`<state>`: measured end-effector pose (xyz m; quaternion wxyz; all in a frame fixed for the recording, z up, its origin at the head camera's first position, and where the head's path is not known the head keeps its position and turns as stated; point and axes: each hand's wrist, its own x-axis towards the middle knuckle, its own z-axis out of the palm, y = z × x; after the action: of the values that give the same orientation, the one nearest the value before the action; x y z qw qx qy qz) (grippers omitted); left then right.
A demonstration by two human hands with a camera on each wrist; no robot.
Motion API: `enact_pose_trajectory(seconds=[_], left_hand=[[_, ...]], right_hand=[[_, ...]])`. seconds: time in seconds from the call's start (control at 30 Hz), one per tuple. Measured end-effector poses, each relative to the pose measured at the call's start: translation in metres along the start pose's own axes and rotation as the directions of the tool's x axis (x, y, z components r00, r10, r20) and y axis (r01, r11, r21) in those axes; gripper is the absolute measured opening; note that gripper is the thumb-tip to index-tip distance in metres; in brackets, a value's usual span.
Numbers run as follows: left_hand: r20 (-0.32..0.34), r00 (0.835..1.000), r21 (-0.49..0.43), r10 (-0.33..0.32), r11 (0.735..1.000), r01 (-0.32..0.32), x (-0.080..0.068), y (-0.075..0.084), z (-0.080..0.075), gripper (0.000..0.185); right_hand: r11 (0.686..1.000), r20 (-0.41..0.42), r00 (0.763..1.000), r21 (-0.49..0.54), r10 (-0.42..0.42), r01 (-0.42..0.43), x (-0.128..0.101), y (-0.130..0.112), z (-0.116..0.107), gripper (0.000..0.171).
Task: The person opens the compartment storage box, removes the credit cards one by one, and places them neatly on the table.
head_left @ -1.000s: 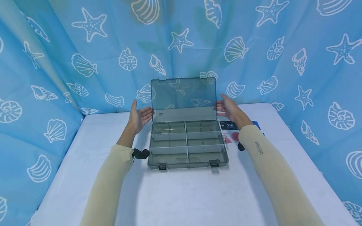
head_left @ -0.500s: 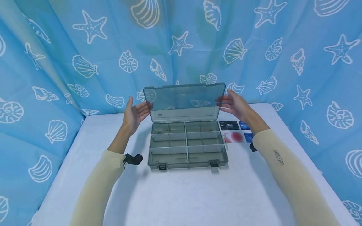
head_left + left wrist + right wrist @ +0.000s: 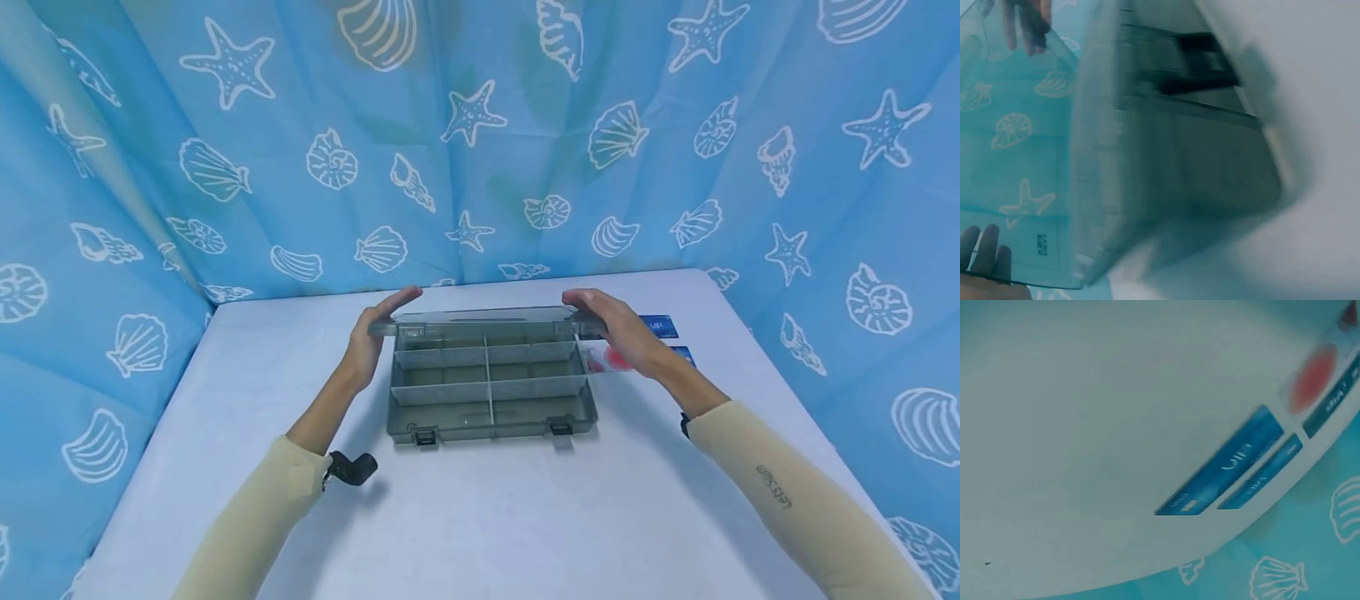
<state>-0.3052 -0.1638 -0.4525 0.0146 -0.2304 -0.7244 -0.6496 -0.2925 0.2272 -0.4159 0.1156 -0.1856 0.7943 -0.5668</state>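
On the tabletop [image 3: 480,517], mid-surface, sits the compartment box [image 3: 491,392]. I note left hand [image 3: 371,342] and right hand [image 3: 611,325], fingers straight, pressing its lid [image 3: 487,317] ends; lid nearly flat-open, compartments unfilled, cards [image 3: 660,327] just right of the box.

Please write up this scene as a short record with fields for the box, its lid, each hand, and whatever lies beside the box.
box: grey see-through organiser box on a white table, compartments apparently empty
lid: see-through lid laid far back behind the box, almost flat
latches: two dark latches on the near edge, undone
left hand: left hand at the lid's left end, fingers straight along it
right hand: right hand at the lid's right end, fingers straight
beside box: cards flat on the table, to the right, partly hidden by the right hand
backdrop: blue seashell curtain
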Motion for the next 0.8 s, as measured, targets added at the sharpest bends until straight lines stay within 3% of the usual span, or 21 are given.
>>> enact_pose_trajectory(seconds=[0.13, 0.37, 0.47, 0.5, 0.57, 0.67, 0.7, 0.8], left_hand=[[0.033, 0.999, 0.039, 0.013, 0.999, -0.014, -0.008, -0.006, 0.0, 0.06], [0.08, 0.996, 0.093, -0.027, 0.995, 0.02, -0.022, -0.012, 0.001, 0.061], [0.121, 0.991, 0.215, -0.06, 0.976, 0.033, -0.032, -0.016, 0.0, 0.068], [0.154, 0.985, 0.31, -0.077, 0.95, 0.025, -0.037, -0.018, 0.0, 0.068], [0.217, 0.971, 0.5, -0.106, 0.866, -0.017, -0.045, -0.021, 0.001, 0.066], [0.291, 0.95, 0.714, -0.109, 0.686, -0.14, -0.055, -0.024, 0.003, 0.058], [0.301, 0.948, 0.748, -0.102, 0.642, -0.169, -0.056, -0.025, 0.005, 0.055], [0.303, 0.951, 0.804, -0.063, 0.553, -0.219, -0.058, -0.022, 0.01, 0.051]], right_hand=[[0.998, -0.023, 0.999, -0.052, -0.024, 0.023, -0.005, 0.01, 0.007, 0.059], [0.995, 0.0, 1.0, -0.097, -0.011, 0.011, -0.017, 0.021, 0.016, 0.057], [0.962, 0.035, 0.999, -0.269, -0.035, 0.043, -0.024, 0.028, 0.024, 0.062], [0.932, 0.063, 0.997, -0.358, -0.042, 0.062, -0.027, 0.031, 0.027, 0.065], [0.844, 0.114, 0.993, -0.528, -0.041, 0.096, -0.032, 0.035, 0.033, 0.072], [0.719, 0.169, 0.985, -0.682, -0.022, 0.133, -0.037, 0.037, 0.041, 0.08], [0.697, 0.174, 0.985, -0.703, -0.019, 0.138, -0.038, 0.036, 0.043, 0.081], [0.662, 0.164, 0.986, -0.736, -0.024, 0.139, -0.039, 0.032, 0.046, 0.08]])
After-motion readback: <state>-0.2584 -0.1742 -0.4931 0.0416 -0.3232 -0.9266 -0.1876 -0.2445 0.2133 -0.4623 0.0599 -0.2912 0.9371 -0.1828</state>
